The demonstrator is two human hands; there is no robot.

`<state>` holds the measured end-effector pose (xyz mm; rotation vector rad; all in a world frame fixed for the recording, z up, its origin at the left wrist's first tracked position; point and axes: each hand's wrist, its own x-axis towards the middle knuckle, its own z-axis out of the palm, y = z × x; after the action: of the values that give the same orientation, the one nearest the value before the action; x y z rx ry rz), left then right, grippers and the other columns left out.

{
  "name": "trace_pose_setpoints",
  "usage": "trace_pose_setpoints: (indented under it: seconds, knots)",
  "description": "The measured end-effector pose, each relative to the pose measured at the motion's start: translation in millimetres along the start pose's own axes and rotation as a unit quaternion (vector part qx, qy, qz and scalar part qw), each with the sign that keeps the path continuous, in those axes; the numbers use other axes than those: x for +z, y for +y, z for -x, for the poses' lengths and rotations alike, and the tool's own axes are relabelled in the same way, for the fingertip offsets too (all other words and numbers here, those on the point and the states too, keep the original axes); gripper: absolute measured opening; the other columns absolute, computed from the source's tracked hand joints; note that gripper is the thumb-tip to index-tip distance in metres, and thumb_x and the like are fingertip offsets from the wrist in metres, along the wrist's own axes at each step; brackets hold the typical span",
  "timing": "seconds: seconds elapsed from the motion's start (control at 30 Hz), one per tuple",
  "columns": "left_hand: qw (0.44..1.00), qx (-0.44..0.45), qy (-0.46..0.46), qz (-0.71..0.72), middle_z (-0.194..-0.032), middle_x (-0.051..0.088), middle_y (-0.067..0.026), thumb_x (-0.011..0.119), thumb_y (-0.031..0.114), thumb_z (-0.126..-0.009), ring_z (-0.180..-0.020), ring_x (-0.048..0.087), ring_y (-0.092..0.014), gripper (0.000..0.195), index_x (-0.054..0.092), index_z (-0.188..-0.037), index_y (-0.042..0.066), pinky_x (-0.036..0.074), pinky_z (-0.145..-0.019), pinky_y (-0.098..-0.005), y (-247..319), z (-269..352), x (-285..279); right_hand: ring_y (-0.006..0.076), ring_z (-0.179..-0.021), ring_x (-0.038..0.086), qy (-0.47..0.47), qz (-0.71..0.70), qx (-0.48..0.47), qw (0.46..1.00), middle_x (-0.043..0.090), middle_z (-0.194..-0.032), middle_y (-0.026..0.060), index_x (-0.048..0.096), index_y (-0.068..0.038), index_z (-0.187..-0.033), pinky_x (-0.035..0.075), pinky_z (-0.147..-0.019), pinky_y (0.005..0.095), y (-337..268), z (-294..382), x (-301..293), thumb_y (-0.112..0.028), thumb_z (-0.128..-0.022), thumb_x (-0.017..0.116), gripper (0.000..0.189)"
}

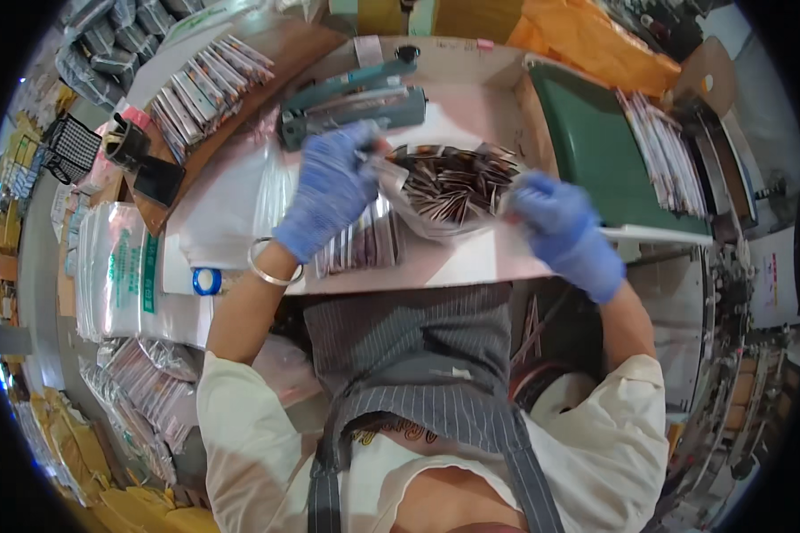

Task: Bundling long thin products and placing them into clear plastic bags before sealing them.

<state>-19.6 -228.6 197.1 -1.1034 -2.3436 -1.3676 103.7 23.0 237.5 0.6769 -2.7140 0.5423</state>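
Observation:
A clear plastic bag [433,228] filled with many small dark packets [457,180] sits on the work table before me, its mouth spread. My left hand [333,186], in a blue glove, grips the bag's rim on the left. On the opposite side my right hand [560,226], gloved the same way and blurred, pinches the rim; its fingertips are hard to make out. Under my left wrist lies a row of flat packets [363,243], partly covered. Just beyond my left hand stands a teal impulse heat sealer [357,106].
Flat clear bags [223,193] and a blue tape roll [207,282] lie to the left. A brown board [260,100] carries a packet row [203,90] and a dark cup [128,143]. At right, a green surface [593,146] holds more packets [663,156]. The table's front edge [413,288] meets my apron.

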Motion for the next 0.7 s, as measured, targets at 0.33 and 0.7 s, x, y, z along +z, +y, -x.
trace_pose_setpoints:
  seconds: [0.33,0.7]
  knots:
    - [0.941,-0.238,0.036,0.238,-0.064,0.06,-0.003,0.059,0.001,-0.076,-0.057,0.059,-0.009,0.009,0.056,-0.068,0.003,0.049,-0.051,-0.0213,31.6,-65.5,-8.1,0.0328,-0.08,0.054,0.234,0.207,0.026,0.95,0.054,-0.079,0.0117,0.055,-0.003,-0.088,0.044,-0.069,0.0401,-9.5,-58.7,-13.4,-0.013,-0.069,0.066,0.025]
    - [0.962,-0.096,-0.1,0.234,-0.113,0.057,-0.0094,0.084,0.024,-0.056,-0.105,0.05,-0.015,0.069,0.054,-0.115,0.002,0.038,-0.094,-0.0291,-56.6,-10.9,92.0,0.0309,-0.062,0.053,0.261,0.034,-0.035,0.964,0.056,-0.069,0.0136,0.056,-0.005,-0.08,0.04,-0.056,0.0383,35.0,-131.5,45.2,-0.013,-0.085,0.051,0.011]
